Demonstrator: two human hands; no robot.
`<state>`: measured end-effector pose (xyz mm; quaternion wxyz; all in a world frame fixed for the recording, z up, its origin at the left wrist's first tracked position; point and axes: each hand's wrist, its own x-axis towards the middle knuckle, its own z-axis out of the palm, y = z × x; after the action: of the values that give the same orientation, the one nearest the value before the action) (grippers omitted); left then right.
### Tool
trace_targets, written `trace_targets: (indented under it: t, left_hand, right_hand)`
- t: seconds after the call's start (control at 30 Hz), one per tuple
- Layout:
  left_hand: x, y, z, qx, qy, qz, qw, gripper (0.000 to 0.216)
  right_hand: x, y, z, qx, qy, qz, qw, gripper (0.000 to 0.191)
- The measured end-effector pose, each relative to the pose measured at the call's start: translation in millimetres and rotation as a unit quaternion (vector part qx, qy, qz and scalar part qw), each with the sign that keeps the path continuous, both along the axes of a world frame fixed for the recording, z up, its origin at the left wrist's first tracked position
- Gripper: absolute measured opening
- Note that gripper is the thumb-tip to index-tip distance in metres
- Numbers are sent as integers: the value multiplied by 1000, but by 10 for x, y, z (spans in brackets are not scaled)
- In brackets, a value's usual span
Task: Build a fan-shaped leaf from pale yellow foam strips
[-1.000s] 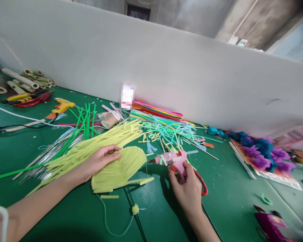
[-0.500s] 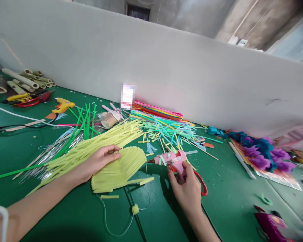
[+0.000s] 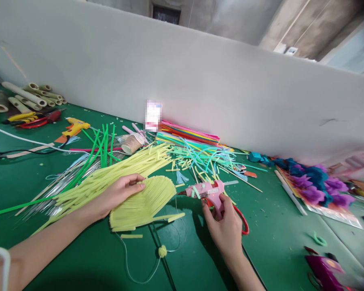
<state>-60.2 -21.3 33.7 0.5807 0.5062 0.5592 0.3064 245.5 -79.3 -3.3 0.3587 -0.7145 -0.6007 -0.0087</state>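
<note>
My left hand (image 3: 125, 192) grips the upper left edge of a yellow panel made of pipe cleaners (image 3: 148, 202), thumb on top and fingers curled over. The panel has a rounded top, and a short yellow strip sticks out at its lower right. In my right hand (image 3: 224, 226) is a pink hot glue gun (image 3: 208, 192), its nozzle pointing left, just apart from the panel's right edge. A pale glue stick (image 3: 231, 182) protrudes from its back. Red-handled scissors (image 3: 245, 221) lie partly hidden behind my right hand. Below the panel rests a small yellow ball (image 3: 162, 251) with clear thread.
Loose yellow pipe cleaners (image 3: 109, 171) lie behind my left arm, with green ones (image 3: 104, 147) beyond. A yellow glue gun (image 3: 75, 127), pliers (image 3: 27, 117) and bamboo tubes (image 3: 33, 97) occupy the left. Purple flowers (image 3: 312, 194) lie right. A grey partition (image 3: 200, 81) bounds the back.
The glue gun has shifted very slightly to the right with my right hand. My left hand and the yellow panel have stayed in place.
</note>
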Motion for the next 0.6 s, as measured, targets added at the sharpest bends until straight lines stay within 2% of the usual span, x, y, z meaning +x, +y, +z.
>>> trace_targets:
  t: [0.6]
  left_hand:
    - [11, 18, -19, -6, -10, 5, 1000, 41]
  right_hand:
    - [-16, -3, 4, 6, -2, 4, 1000, 45]
